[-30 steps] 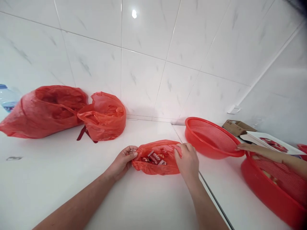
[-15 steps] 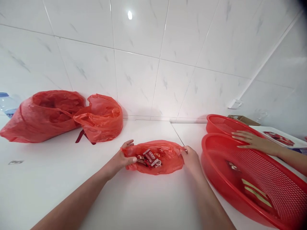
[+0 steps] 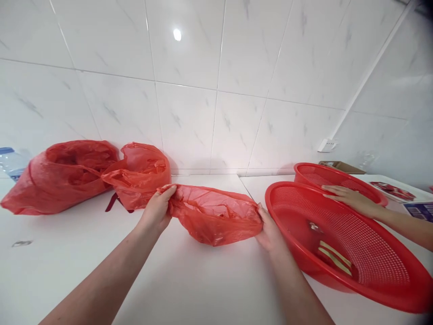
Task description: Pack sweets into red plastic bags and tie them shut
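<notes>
Mid-frame in the head view, my left hand [image 3: 158,208] and right hand [image 3: 269,229] grip opposite ends of a thin red bag [image 3: 214,223] over a white table [image 3: 192,289]; a bulky red sack [image 3: 57,185] and a smaller sack [image 3: 144,180] sit at left, a co-worker's hand [image 3: 353,200] on the rim of a red basket [image 3: 375,246] at right.

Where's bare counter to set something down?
Bare counter shows in front of the held red bag and, narrower, between it and the wall. Crowded: right, two red baskets and another person's hand; back left, two more red bags.
</notes>
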